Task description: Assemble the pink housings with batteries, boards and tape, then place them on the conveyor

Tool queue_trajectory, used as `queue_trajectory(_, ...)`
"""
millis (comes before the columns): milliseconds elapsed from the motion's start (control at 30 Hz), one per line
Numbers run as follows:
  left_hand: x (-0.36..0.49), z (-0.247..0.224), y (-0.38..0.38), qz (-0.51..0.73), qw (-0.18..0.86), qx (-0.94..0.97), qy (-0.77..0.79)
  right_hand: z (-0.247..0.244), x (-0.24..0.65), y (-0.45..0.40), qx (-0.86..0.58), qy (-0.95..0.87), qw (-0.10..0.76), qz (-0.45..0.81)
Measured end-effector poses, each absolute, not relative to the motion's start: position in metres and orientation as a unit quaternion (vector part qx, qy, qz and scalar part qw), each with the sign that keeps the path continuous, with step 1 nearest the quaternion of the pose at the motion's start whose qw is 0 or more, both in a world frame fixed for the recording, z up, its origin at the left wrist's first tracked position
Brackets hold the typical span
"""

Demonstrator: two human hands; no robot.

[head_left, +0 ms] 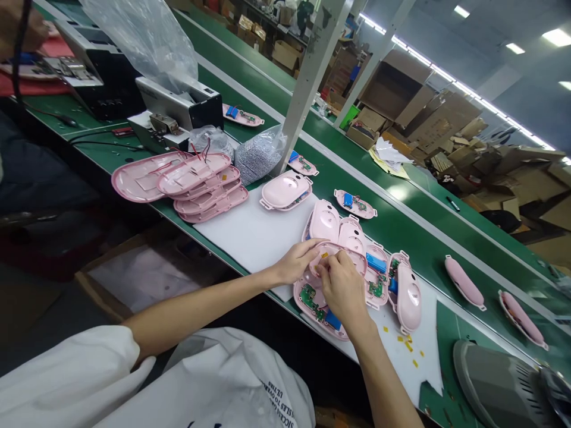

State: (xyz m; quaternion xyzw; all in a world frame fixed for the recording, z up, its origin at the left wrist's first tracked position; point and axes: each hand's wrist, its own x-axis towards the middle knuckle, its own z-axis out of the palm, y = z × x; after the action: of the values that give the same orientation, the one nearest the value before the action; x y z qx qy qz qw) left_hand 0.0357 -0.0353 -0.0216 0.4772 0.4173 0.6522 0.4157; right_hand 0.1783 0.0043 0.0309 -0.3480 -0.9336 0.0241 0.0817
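My left hand (300, 261) grips the left rim of a pink shell (352, 257), fingers closed on it. Over the shell's inner face, my right hand (342, 285) has its fingers pinched together beside a small yellow piece (325, 255); what lies between those fingertips is hidden. Below the held shell lies an open pink case (303, 309) with a green circuit board (311, 299) and a blue battery (332, 320). More pink cases surround it, one with a long blue battery (376, 263). Yellow pieces (408, 343) are scattered on the white sheet (259, 238).
Stacked pink shells (209, 190) stand at the left, near a bag of small grains (260, 156) and metal-sided boxes (178, 104). A white post (310, 77) rises behind. A grey device (495, 380) sits at the lower right. A person's hand (22, 30) shows at the upper left.
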Motion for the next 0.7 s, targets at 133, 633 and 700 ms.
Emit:
queue_trajectory(133, 0.038, -0.023, -0.038, 0.649, 0.401, 0.476, 0.437, 0.03, 0.176, 0.0, -0.357, -0.928, 0.102, -0.006)
queue_trajectory(633, 0.035, -0.017, -0.047, 0.629, 0.472, 0.432, 0.441, 0.052, 0.208, 0.03, -0.443, -0.852, 0.271, 0.061)
queue_trajectory(700, 0.033, -0.019, -0.048, 0.63, 0.453, 0.445, 0.447, 0.065, 0.223, 0.03, -0.41, -0.871, 0.271, 0.01)
